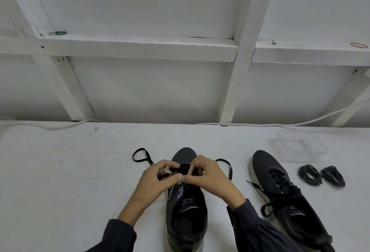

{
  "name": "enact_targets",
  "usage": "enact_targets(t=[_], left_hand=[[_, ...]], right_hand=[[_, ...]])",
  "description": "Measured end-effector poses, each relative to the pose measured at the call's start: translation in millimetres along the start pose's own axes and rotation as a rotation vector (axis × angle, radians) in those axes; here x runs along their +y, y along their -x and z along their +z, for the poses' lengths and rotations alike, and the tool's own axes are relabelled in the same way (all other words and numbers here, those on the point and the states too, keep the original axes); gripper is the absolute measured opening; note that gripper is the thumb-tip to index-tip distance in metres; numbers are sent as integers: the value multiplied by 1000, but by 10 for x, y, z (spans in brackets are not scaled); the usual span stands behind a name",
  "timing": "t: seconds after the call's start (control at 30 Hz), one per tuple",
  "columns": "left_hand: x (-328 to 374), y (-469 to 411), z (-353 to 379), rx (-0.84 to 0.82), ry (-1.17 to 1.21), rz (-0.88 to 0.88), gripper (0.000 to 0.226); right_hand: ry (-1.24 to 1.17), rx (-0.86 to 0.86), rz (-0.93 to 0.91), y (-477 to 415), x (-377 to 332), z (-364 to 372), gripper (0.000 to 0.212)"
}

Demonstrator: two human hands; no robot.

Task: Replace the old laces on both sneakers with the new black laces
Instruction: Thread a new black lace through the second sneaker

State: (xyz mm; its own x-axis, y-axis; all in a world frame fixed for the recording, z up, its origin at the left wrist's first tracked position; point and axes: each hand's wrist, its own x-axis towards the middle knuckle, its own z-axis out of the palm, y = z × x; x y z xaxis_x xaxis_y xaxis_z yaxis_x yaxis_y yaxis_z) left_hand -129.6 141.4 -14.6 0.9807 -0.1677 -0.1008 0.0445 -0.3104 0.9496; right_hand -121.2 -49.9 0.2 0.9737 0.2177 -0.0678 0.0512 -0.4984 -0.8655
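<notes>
Black sneaker, tongue label illegible, its lace in both hands

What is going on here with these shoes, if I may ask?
A person works on the middle sneaker, left hand and right hand both pinching its black lace near the front eyelets, loose loops trailing to either side. The second sneaker lies to the right, its lace in but untied. Two coiled black laces rest beside it, near a clear plastic box.
</notes>
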Motion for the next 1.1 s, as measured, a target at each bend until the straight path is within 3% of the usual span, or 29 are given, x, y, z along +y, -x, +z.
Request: enact_targets(t=[0.1, 0.27, 0.53, 0.73, 1.1], left_hand=[[-21, 53, -52, -99, 65, -65, 36], [-101, 77, -81, -32, 59, -64, 8], [-188, 53, -18, -19, -36, -9, 8], [-147, 50, -6, -12, -121, 46, 9], [14, -9, -36, -44, -400, 111, 12]], right_hand=[[-29, 83, -8, -32, 27, 17, 40], [143, 30, -47, -40, 54, 38, 40], [282, -34, -28, -24, 35, 43, 4], [383, -56, 73, -39, -39, 63, 17], [112, -31, 138, -48, 62, 121, 6]])
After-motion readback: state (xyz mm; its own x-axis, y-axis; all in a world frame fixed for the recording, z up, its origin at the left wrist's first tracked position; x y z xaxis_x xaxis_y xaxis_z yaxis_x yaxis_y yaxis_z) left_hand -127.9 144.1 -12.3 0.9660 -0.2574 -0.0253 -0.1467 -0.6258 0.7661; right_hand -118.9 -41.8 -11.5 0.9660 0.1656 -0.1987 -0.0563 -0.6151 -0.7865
